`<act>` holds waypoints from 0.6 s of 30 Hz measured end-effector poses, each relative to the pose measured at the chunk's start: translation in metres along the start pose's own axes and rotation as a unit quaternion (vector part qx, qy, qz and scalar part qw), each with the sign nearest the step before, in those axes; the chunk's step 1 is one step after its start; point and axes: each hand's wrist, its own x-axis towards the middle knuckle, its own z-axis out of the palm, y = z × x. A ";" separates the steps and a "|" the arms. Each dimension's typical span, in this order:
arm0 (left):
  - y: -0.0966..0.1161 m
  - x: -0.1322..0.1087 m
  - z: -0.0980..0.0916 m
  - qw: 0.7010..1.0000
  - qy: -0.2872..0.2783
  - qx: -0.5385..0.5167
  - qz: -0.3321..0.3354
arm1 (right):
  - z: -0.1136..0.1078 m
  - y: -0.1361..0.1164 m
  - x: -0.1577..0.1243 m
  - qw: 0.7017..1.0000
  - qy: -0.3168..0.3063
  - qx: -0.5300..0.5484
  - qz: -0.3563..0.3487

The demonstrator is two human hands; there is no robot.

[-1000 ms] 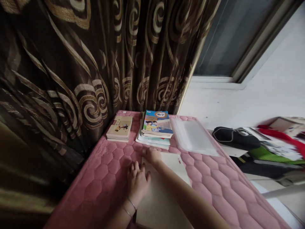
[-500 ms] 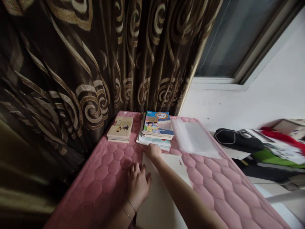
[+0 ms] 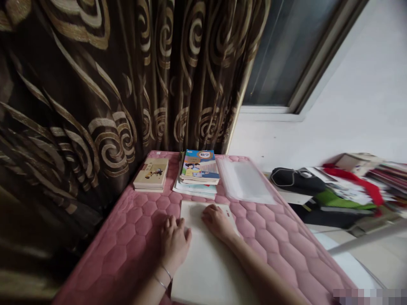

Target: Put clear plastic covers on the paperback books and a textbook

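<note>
A large cream-coloured book or pad (image 3: 203, 262) lies flat on the pink quilted surface (image 3: 136, 237) in front of me. My left hand (image 3: 173, 242) rests on its left edge with the fingers stretched out flat; thin bracelets circle the wrist. My right hand (image 3: 218, 221) lies palm down on the upper part of the cream cover, fingers loosely extended. Neither hand holds anything.
Behind the pad are a small beige book stack (image 3: 151, 174), a taller stack topped by a colourful textbook (image 3: 199, 167) and a clear plastic folder (image 3: 244, 181). A dark patterned curtain (image 3: 111, 84) hangs at left. A black pouch (image 3: 297, 180) and cluttered papers lie at right.
My right hand has drawn back from the pad's far left corner to rest flat near its upper middle. The view has shifted slightly to the right.
</note>
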 end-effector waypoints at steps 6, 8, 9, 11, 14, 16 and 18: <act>0.002 0.003 0.006 0.998 0.030 0.041 0.030 | -0.029 0.067 -0.081 0.998 0.037 0.031 -0.032; 0.009 0.003 0.008 0.997 0.030 0.053 0.048 | -0.027 0.075 -0.094 0.999 0.037 0.033 -0.021; 0.016 0.003 0.009 0.997 0.023 0.051 0.061 | -0.024 0.076 -0.097 0.999 0.037 0.034 -0.015; 0.036 0.002 0.011 0.994 -0.006 0.032 0.106 | -0.020 0.077 -0.098 0.998 0.042 0.035 -0.002; 0.077 0.000 0.020 0.972 -0.081 -0.028 0.217 | -0.018 0.078 -0.093 0.998 0.054 0.043 0.010; 0.104 -0.001 0.028 0.964 -0.099 -0.057 0.241 | -0.023 0.080 -0.085 0.998 0.044 0.052 0.009; 0.124 -0.003 0.034 0.969 -0.100 -0.064 0.219 | -0.031 0.083 -0.076 0.998 0.029 0.039 0.030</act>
